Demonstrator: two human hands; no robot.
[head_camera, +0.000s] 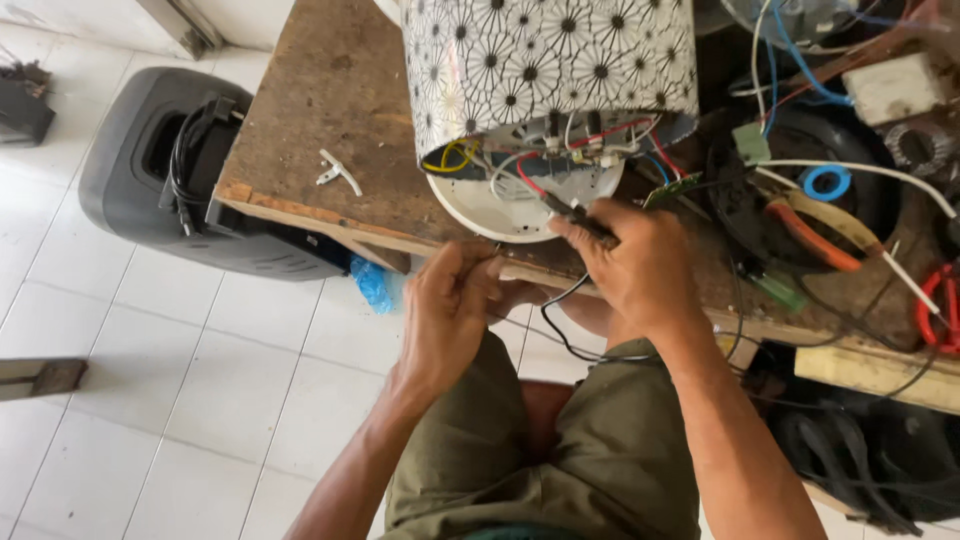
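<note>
left of the cooker, a grey speaker (170, 180) is sitting on the floor. the left hand (450, 310) is pinching a thin black wire (560, 335) below the cooker (545, 85). the right hand (625, 265), nearer, is gripping a dark probe (570, 212) angled up-left at the wiring; orange pliers (815, 235) are lying right on the worktop (320, 130).

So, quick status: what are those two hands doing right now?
Right hand grips dark probe tool, tip at appliance wiring. Left hand pinches thin wire. Black lead hangs between hands.
</note>
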